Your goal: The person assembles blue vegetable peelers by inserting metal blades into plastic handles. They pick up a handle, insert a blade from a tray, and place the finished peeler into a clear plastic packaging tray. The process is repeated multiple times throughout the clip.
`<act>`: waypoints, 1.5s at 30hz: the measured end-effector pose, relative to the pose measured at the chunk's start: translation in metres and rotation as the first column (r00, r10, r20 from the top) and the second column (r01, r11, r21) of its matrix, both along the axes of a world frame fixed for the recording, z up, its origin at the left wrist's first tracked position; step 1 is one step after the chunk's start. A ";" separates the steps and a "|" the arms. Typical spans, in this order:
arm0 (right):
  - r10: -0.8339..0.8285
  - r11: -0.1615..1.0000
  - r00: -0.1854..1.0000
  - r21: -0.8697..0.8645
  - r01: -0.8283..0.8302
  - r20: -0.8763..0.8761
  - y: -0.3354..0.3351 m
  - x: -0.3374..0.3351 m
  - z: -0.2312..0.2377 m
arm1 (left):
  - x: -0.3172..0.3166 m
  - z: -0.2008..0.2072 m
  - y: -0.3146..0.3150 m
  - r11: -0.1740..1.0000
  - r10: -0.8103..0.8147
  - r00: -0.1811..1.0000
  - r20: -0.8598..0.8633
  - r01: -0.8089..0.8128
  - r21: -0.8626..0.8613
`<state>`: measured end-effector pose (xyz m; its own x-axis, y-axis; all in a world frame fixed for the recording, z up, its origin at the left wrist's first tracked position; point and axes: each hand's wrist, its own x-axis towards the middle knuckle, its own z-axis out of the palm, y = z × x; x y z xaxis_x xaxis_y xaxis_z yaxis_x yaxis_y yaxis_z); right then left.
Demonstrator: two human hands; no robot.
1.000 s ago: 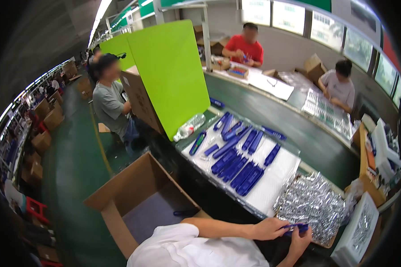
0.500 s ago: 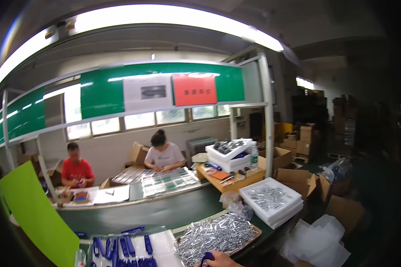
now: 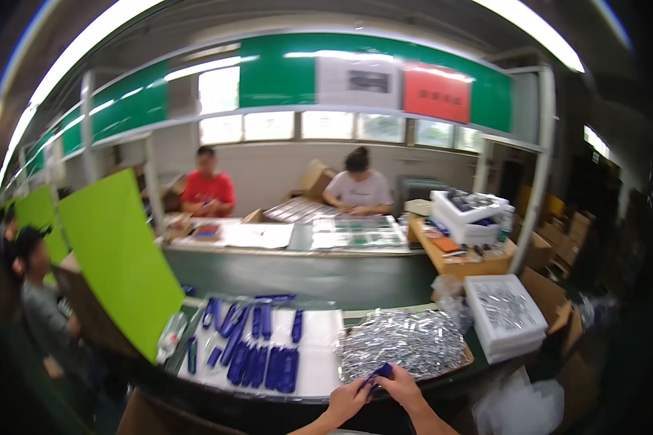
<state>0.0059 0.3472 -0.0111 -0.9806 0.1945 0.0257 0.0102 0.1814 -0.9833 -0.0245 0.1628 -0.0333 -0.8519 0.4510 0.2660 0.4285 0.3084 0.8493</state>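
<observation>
In front of the metal pile, both my hands hold one small blue plastic piece (image 3: 379, 373) of elongated shape. My left hand (image 3: 349, 400) pinches its lower left end, while my right hand (image 3: 402, 389) has its fingers closed around the upper right part. Just beyond my hands lies a heap of small shiny metal parts (image 3: 403, 341) on a brown tray. Left of that, several long blue plastic pieces (image 3: 286, 368) lie in rows and loosely on a white sheet (image 3: 319, 341). The fine detail of the held piece is too blurred to make out.
A bright green panel (image 3: 116, 261) stands at the left, with a clear bottle (image 3: 170, 337) beside it. Stacked white foam trays (image 3: 506, 312) with metal parts stand at the right. Behind runs a green belt (image 3: 305, 274); two people work across it, others at far left.
The view has turned left, shifting the scene to the right. My left hand has come into view and is on the blue piece, which the right hand held before.
</observation>
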 end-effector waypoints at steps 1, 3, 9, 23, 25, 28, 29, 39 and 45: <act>-0.004 1.000 1.000 0.019 0.004 0.007 -0.004 -0.001 0.002 | -0.001 0.003 -0.002 1.000 0.013 1.000 -0.005 -0.013 -0.018; -0.007 1.000 1.000 0.021 0.007 -0.006 -0.009 -0.003 0.000 | 0.002 -0.004 -0.005 0.999 0.037 0.999 -0.019 -0.037 -0.022; -0.011 0.997 0.999 0.081 0.015 -0.048 0.002 -0.007 -0.014 | -0.007 -0.041 0.016 0.997 0.076 0.991 -0.109 -0.073 0.034; 0.117 0.973 0.981 -0.216 -0.082 0.152 -0.003 -0.006 0.018 | -0.015 -0.037 0.017 0.997 0.070 0.991 -0.117 -0.065 0.045; 0.089 0.968 0.993 -0.242 -0.068 0.076 -0.006 -0.002 0.016 | -0.010 -0.012 0.008 0.998 -0.039 0.991 0.125 0.033 0.050; 0.040 0.979 0.998 -0.204 -0.027 0.058 -0.013 0.001 0.016 | -0.009 -0.011 0.003 0.994 -0.104 0.973 0.206 0.097 0.046; 0.016 0.984 0.997 -0.176 -0.002 0.076 -0.016 0.003 0.018 | -0.010 -0.017 0.002 0.994 -0.108 0.976 0.190 0.102 0.037; -0.062 0.998 0.997 -0.015 0.063 0.046 -0.021 0.009 0.018 | -0.007 -0.014 0.008 0.975 -0.187 0.939 0.288 0.142 0.168; -0.064 0.994 0.997 -0.090 0.059 -0.051 -0.010 -0.019 -0.030 | -0.005 0.014 -0.001 0.986 -0.144 0.940 0.309 0.110 0.126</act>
